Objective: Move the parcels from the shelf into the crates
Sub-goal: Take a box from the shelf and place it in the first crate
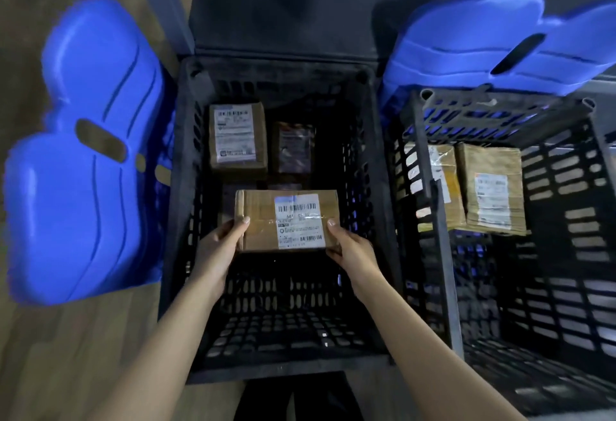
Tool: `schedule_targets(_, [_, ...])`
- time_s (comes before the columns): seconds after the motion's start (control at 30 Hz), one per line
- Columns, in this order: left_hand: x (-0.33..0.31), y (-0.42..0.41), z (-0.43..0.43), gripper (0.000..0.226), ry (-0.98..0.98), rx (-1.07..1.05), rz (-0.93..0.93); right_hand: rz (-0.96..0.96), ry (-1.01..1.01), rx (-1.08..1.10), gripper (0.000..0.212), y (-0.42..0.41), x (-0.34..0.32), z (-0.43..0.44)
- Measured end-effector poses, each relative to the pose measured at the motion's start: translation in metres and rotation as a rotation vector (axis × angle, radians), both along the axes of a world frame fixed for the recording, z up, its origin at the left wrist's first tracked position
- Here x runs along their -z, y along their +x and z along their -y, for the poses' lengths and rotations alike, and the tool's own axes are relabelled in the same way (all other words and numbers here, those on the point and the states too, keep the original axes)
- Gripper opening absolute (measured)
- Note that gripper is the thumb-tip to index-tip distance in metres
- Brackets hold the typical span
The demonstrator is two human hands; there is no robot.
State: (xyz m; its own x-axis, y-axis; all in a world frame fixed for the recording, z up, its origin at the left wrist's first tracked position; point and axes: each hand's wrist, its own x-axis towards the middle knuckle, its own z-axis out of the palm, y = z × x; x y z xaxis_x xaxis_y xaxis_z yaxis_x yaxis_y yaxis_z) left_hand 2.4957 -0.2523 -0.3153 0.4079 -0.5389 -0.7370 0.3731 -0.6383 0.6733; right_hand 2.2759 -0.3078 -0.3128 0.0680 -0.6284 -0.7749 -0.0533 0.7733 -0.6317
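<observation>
Brown cardboard parcel with a white barcode label (286,219): it sits at the centre of the frame, held level with its label facing up, within the opening of the middle black slatted plastic crate (180,154). The left hand (218,247) takes its left end and the right hand (351,250) its right end. Each grip is closed on the box, with the thumb lying on the top face near the edge and the other fingers tucked beneath, out of sight. Whether the box's underside touches anything below it cannot be told.

Deeper in the same crate, toward its upper left corner, lies a second brown cardboard parcel with a tall white label (237,135). Just to the right of it is a dark wrapped parcel (295,147), too dim to read.

At the right of the frame stands a second black slatted crate (500,100). It holds two tan cardboard parcels side by side: one with a small white label (491,187), and one with clear tape across it (440,184), partly hidden by the crate wall.

A blue moulded plastic seat (83,154) fills the left of the frame, and another blue moulded piece (483,37) sits at the upper right. Pale wooden floor (66,354) shows at the lower left.
</observation>
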Motion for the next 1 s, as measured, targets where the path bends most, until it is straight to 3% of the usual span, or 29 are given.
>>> schedule_targets(0.53, [0.017,-0.001,0.019,0.027,0.074,-0.017,0.076,-0.034,-0.033,0.027,0.016,0.010,0.033,0.020])
schedule_targets(0.73, [0.023,0.008,0.023,0.059,0.129,-0.115,0.184,-0.078,0.001,-0.034,0.027,0.031,0.042,0.022])
schedule_targets(0.87, [0.026,0.011,0.032,0.053,0.117,-0.140,0.204,-0.103,-0.011,-0.060,0.052,0.045,0.045,0.028])
schedule_targets(1.0, [0.031,0.010,0.038,0.046,0.089,-0.159,0.233,-0.145,-0.033,-0.118,0.030,0.053,0.051,0.035])
